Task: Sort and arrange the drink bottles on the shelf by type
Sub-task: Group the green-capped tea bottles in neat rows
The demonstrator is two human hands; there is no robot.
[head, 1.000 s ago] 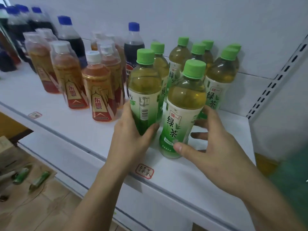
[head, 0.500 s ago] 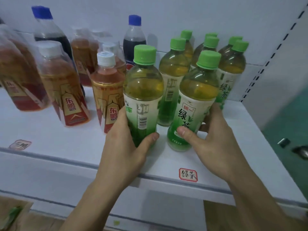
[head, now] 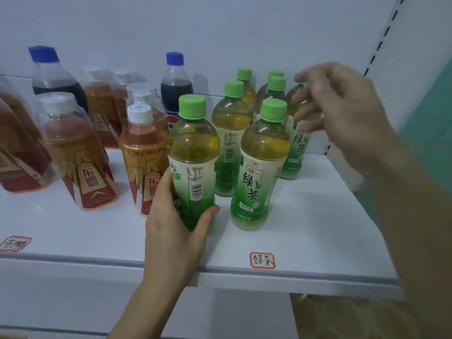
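From the head camera, the left hand (head: 176, 231) gripped the lower body of a green-capped green tea bottle (head: 193, 157) standing at the front of the white shelf (head: 318, 231), filled with yellow-green liquid. The right hand (head: 342, 106), blurred, hung by the rear tea bottles (head: 297, 133) with fingers loosely spread, holding nothing. Left of them stood orange drink bottles (head: 78, 152) and dark cola bottles (head: 176, 89).
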